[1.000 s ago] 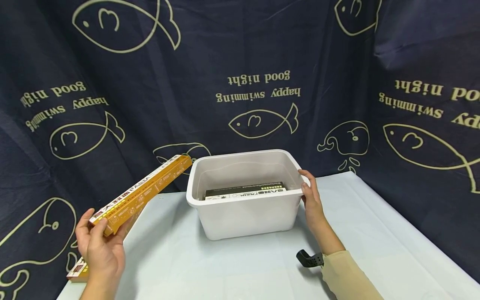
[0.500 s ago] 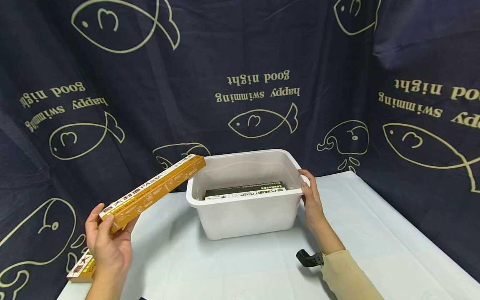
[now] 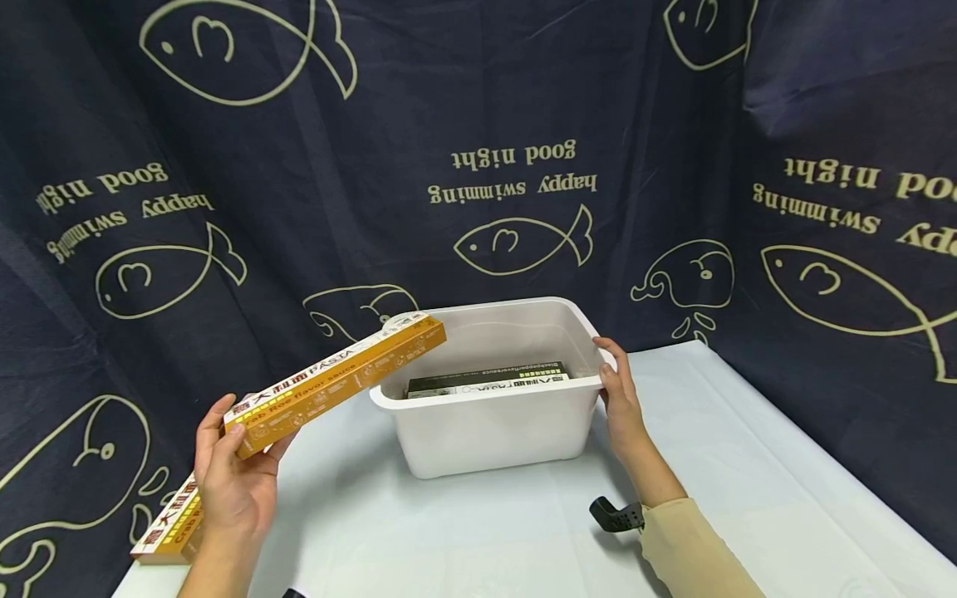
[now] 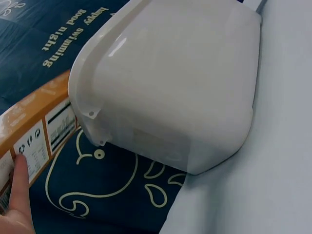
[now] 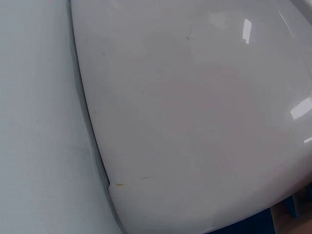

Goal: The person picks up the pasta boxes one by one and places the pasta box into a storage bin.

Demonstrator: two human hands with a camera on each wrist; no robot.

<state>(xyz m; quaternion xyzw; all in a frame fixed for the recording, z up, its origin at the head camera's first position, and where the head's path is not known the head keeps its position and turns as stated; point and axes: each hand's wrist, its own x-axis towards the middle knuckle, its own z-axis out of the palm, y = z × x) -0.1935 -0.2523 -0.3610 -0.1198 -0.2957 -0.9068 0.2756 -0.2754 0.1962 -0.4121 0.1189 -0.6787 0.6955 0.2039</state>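
My left hand (image 3: pixel 238 490) holds one end of a long orange and white pasta box (image 3: pixel 336 384), thumb on the near face. The box slants up to the right, and its far end overlaps the left rim of a white plastic bin (image 3: pixel 489 433) in the head view. One fingertip shows against the printed underside of the pasta box (image 4: pixel 35 141) in the left wrist view. My right hand (image 3: pixel 622 403) grips the bin's right rim. Inside the bin lies a dark pasta box (image 3: pixel 486 377) with a white printed side, its lower part hidden by the front wall.
A second orange pasta box (image 3: pixel 170 527) lies on the table at the left, partly behind my left hand. The table has a pale blue cloth (image 3: pixel 449 540). A dark curtain (image 3: pixel 523 83) with fish drawings hangs behind and at both sides.
My left hand has moved right with the orange pasta box, bringing its far end over the bin's left rim. More of the second orange box shows. My right hand and the bin stay put.
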